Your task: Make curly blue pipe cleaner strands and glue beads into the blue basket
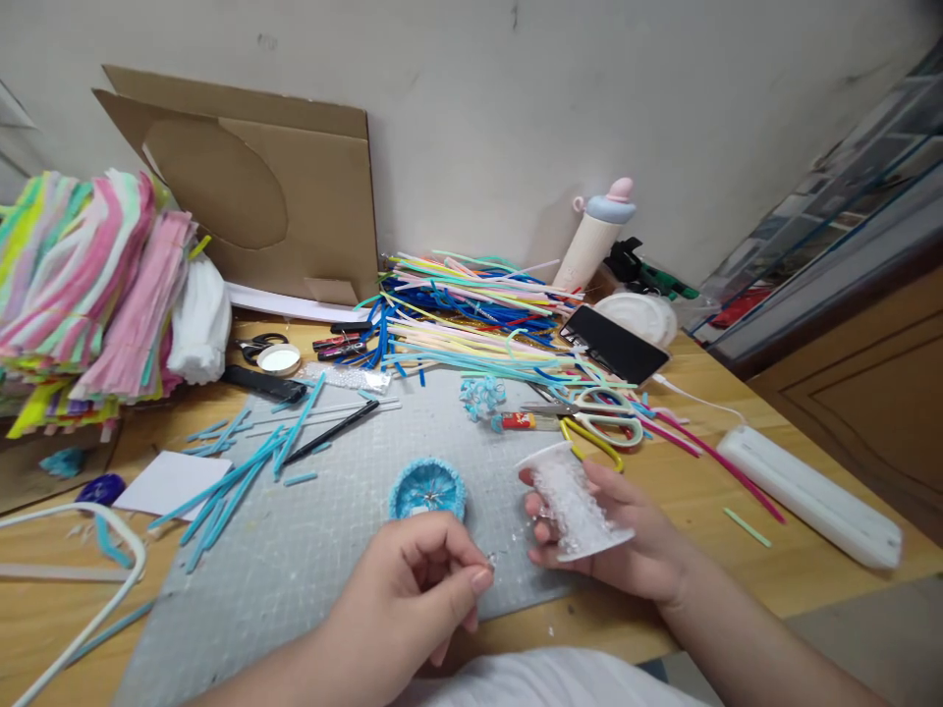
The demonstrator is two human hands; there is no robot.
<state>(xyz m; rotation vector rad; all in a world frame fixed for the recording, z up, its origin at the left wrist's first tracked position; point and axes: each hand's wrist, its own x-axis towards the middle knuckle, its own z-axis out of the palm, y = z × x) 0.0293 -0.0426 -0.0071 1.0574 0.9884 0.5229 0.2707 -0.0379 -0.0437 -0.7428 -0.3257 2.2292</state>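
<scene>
My right hand (pixel 626 520) is wrapped round a white spool (pixel 571 501) wound with clear beads, which it holds tilted above the mat's right part. Thumb and forefinger of my left hand (pixel 427 589) are pinched on a tiny shiny bead strand (pixel 492 560); whether it joins the spool cannot be made out. Just beyond my left hand a round blue fuzzy bowl-shaped piece (pixel 427 491) sits on the grey cutting mat (pixel 331 550), its near side partly hidden. Farther back lies a blue and white fuzzy cluster (pixel 482 396).
Scissors (pixel 589 407) and a lighter (pixel 516 421) lie behind the spool. Blue pipe cleaners (pixel 236 481) and a black pen (pixel 331 432) are at left. Colourful stems (pixel 471 314), a phone (pixel 615 344), a bottle (pixel 593 236) and cardboard (pixel 316 187) line the back. A white power strip (pixel 810 496) lies right.
</scene>
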